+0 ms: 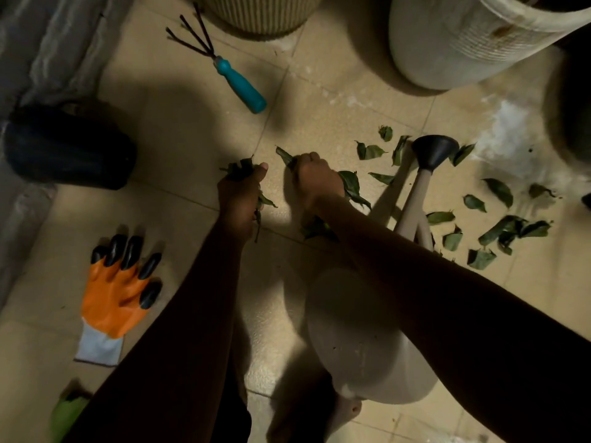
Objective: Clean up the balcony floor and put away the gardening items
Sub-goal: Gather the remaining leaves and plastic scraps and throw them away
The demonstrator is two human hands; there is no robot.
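Both hands work low over the tile floor (179, 123), close together but apart. The left hand (241, 195) is fisted round a bunch of leaves (238, 169) whose tips stick out past the thumb and below the palm. Just to its right, the right hand (315, 179) curls down on the floor, pinching a leaf (284, 156) at the fingertips, with more leaves pressed under its outer edge. The scattered leaves (508, 227) lie further right, beyond the spout of a beige watering can (361, 330); its black rose (433, 151) stands among them.

Bare tile lies ahead of the hands as far as a teal-handled hand rake (241, 83). An orange clawed glove (115, 289) lies flat on the left, well apart from the left forearm. A black container (70, 148) sits against the left edge, and two ribbed planters (265, 14) (463, 46) close off the far side.

The right forearm crosses over the can and hides its handle. Both planters are cut off at the top. A green object (68, 414) at the lower left is half covered by the left arm and too dim to name.
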